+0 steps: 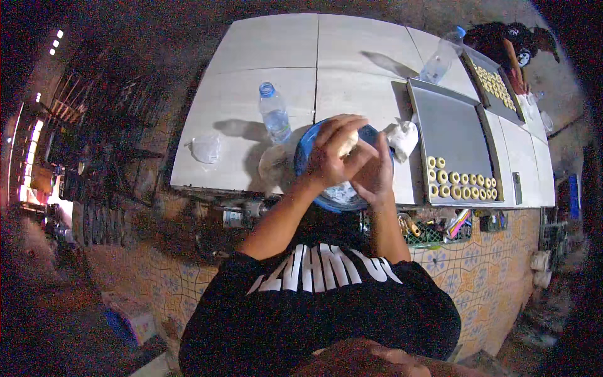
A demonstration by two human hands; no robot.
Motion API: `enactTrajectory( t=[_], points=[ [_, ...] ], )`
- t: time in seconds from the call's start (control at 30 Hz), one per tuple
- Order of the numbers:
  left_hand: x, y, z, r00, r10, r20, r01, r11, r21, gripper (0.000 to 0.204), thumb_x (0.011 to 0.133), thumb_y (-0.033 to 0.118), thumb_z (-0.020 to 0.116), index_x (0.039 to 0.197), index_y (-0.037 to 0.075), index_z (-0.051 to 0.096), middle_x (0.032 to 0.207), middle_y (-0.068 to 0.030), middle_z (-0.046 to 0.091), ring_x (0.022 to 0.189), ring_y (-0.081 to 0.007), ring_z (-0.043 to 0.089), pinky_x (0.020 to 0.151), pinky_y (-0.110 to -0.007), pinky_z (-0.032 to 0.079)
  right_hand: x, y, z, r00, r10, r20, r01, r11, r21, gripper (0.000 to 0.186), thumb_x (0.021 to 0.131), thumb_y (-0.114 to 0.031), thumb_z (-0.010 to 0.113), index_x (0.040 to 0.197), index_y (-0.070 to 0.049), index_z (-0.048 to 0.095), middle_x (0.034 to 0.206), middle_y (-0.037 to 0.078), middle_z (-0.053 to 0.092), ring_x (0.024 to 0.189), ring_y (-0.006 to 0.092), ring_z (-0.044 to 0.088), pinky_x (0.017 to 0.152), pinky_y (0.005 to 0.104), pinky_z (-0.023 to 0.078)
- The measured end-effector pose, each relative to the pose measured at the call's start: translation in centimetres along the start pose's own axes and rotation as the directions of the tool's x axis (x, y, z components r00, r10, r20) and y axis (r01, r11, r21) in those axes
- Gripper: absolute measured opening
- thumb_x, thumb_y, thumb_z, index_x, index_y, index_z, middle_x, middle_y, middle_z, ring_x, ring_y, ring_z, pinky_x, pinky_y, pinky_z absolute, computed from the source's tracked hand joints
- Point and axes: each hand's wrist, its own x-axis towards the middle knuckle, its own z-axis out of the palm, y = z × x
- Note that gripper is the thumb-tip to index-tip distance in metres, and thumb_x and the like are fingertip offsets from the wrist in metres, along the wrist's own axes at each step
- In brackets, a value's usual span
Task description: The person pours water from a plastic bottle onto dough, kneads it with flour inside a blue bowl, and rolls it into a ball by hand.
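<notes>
Dough lump (pixel 347 143) pressed between both hands above blue bowl (pixel 306 151)
Left hand (pixel 331 154) fingers curl over it, right hand (pixel 375 171) cups beneath; likely soft, sticky, best gripped lightly around its middle

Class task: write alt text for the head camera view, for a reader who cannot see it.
Both hands, left hand and right hand, press a piece of dough above a blue bowl on a white table. Beside it, a metal tray holds rows of dough rings; a water bottle stands nearby.
</notes>
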Motion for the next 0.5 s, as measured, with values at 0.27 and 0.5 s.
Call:
enactTrajectory(
  t=[0.27,0.5],
  points=[
    [0.2,-1.5,0.3,0.951,-0.307,0.021,0.302,0.916,-0.265,0.032,0.093,0.025,0.068,0.074,0.001,0.06,0.067,-0.0097,0.061,0.066,-0.0239,0.062,0.063,-0.038,0.048,0.3,2.1,1.0,0.981,-0.191,-0.006,0.159,0.829,-0.536,0.035,0.097,-0.025,0.066,0.122,-0.001,0.064,0.106,0.004,0.068,0.094,0.0128,0.062,0.083,0.0288,0.048],
    [1.2,-2.6,0.7,0.609,-0.765,0.209,0.665,0.349,-0.66,0.058,0.104,0.054,0.042,0.068,0.01,0.051,0.06,-0.0057,0.057,0.047,-0.0161,0.053,0.047,-0.034,0.044,-0.3,2.1,2.7,0.964,-0.264,-0.002,0.219,0.803,-0.554,0.019,0.092,-0.006,0.068,0.108,0.003,0.07,0.096,0.009,0.073,0.08,0.0159,0.067,0.072,0.0296,0.053]
  ],
)
